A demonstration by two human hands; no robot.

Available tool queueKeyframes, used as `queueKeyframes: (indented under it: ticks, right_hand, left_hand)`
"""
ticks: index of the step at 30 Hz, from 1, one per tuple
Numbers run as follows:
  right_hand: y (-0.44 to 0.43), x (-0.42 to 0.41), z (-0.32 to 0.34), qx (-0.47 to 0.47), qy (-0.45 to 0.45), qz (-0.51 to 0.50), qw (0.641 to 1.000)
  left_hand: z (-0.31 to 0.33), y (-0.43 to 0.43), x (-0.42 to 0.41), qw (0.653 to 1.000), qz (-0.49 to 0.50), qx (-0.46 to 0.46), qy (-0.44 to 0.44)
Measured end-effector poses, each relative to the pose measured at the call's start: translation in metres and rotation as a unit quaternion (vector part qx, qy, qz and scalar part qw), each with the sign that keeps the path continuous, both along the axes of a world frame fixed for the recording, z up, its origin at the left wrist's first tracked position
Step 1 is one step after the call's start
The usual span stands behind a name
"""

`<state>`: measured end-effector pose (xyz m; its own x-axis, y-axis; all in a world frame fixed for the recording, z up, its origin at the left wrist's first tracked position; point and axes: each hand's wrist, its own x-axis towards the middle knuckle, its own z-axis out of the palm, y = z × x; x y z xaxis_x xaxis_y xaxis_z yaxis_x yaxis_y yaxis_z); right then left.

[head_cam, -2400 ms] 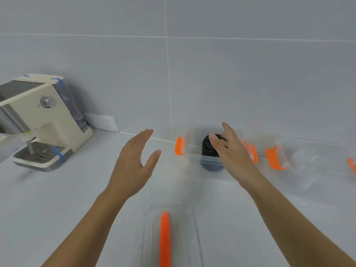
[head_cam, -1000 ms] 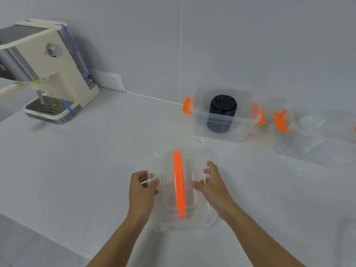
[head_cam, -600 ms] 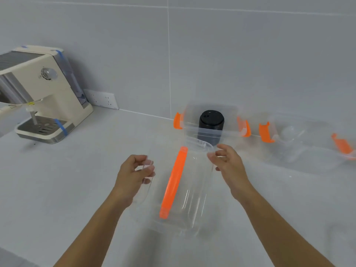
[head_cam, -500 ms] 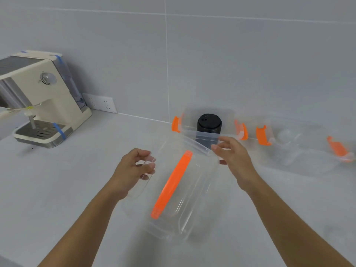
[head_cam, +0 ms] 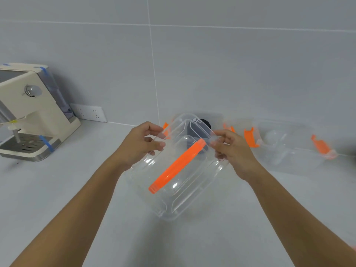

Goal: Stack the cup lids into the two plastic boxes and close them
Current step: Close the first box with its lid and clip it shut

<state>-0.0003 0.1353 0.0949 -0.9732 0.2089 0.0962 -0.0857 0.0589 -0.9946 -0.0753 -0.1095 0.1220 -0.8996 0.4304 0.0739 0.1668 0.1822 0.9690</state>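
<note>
Your left hand [head_cam: 142, 145] and right hand [head_cam: 231, 151] pinch the far corners of the clear plastic box lid with orange handle [head_cam: 177, 166], tilted above the worktop [head_cam: 57, 189] before the open clear box [head_cam: 210, 120]; it looks light, stiff and slick, so grip its rims.

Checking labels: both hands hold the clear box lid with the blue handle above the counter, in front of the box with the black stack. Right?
Not quite. The handle on the clear box lid is orange, not blue, as the head view shows. The rest holds: left hand and right hand grip the lid above the counter, in front of the box with the black stack.
</note>
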Motion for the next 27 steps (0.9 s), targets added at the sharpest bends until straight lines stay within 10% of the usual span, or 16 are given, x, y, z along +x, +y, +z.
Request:
queueKeyframes:
  ticks: [12,27]
  right_hand:
    - [0.021,0.001,0.016,-0.078,0.076,-0.154,0.982]
    - [0.031,-0.021,-0.017,-0.148,0.004,-0.221,0.964]
  left_hand:
    - [-0.01,0.01,-0.001,0.958,0.207,0.197,0.037]
    - [-0.059,0.058,0.012,0.949,0.182,0.252,-0.056]
